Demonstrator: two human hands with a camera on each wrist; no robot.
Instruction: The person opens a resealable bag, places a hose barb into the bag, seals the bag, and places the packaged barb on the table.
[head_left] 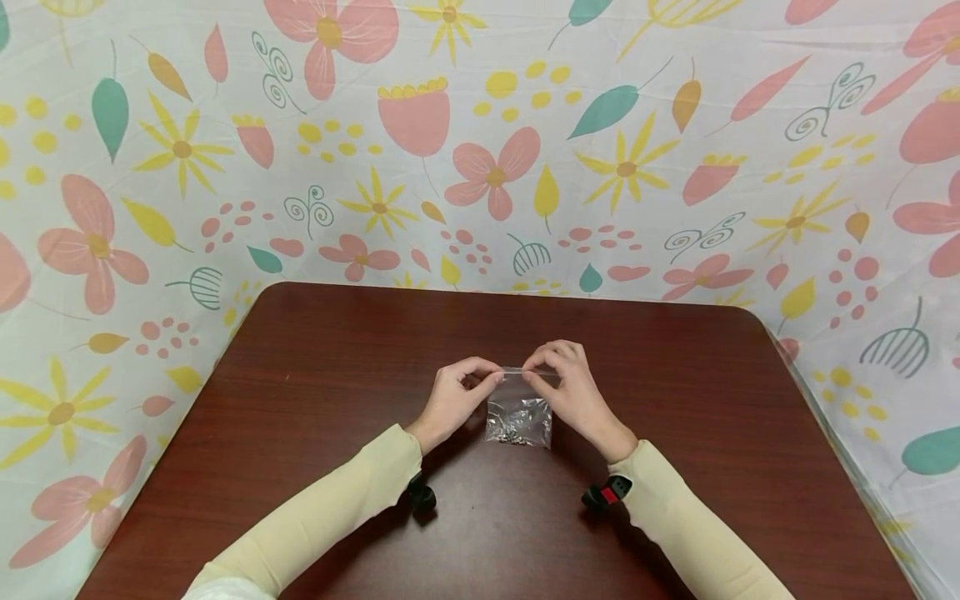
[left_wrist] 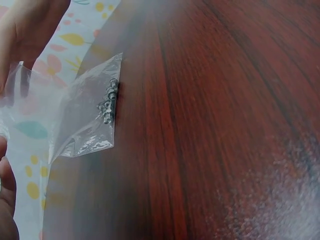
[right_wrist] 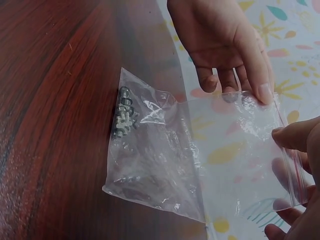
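A clear zip-lock bag (head_left: 519, 421) hangs by its top edge between both hands over the table. Small silvery metal pieces (right_wrist: 124, 114) are gathered along its bottom edge; in the left wrist view these metal pieces (left_wrist: 109, 102) look like small nuts or screws. My left hand (head_left: 457, 393) pinches one end of the top edge between thumb and forefinger. At the other end my right hand (head_left: 573, 392) grips the same edge with thumb and fingers. A red line marks the zip strip (right_wrist: 292, 160), seen close to the right thumb in the right wrist view.
The dark brown wooden table (head_left: 337, 358) has rounded far corners. Behind it and along the sides hangs a white cloth (head_left: 247, 200) printed with flowers and leaves. A black wrist camera (head_left: 422, 497) is at the left wrist, and another black camera (head_left: 600, 497) at the right.
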